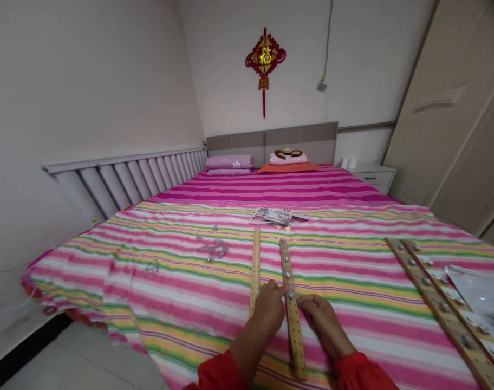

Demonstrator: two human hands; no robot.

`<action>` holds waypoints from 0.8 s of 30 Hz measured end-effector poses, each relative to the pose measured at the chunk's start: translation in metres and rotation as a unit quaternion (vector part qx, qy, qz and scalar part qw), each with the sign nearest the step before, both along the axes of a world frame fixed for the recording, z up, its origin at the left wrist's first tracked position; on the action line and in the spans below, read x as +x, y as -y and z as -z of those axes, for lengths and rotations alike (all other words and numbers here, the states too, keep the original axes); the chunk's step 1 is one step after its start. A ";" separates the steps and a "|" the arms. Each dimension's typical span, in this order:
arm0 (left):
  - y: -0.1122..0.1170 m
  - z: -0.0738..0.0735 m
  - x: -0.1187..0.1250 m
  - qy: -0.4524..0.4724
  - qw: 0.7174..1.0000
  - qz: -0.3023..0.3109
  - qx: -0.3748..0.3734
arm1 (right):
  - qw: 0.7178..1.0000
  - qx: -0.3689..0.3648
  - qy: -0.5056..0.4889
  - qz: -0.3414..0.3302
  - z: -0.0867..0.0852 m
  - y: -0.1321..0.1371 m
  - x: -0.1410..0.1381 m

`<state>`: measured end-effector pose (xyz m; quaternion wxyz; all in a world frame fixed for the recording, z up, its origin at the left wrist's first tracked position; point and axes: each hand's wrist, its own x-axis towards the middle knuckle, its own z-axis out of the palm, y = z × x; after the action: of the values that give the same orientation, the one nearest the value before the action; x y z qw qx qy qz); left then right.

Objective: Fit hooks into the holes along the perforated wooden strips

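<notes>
A narrow wooden strip with rows of holes (296, 341) lies lengthwise on the bed in front of me. Several small shiny metal pieces, perhaps jewellery, sit along its far half; the nearest one (291, 294) is between my hands. My left hand (270, 304) is closed at the strip's left edge, its index fingertip touching beside that piece. My right hand (320, 318) pinches thumb and forefinger together at the right edge; whatever is in the pinch is too small to make out. A second holed strip (255, 265), bare of pieces, lies left of the first, partly behind my left hand.
Small clear plastic bits (214, 249) and a thin wire-like tangle (152, 267) lie to the left. A pile of small packets (273, 216) is beyond the strips. At right are filled wooden strips (429, 292) and a clear plastic bag (480, 295) on the striped sheet (182, 309).
</notes>
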<state>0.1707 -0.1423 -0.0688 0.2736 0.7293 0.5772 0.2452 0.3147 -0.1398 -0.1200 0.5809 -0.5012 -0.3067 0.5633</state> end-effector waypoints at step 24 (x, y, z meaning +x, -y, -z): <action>-0.082 0.013 -0.189 0.139 0.889 -0.428 0.085 | 0.999 0.019 0.026 -0.009 -0.001 0.009 0.004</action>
<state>-0.0188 -0.0599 -0.0816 0.1564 0.3899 0.7663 0.4860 0.3187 -0.1487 -0.1189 0.5770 -0.5022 -0.3365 0.5492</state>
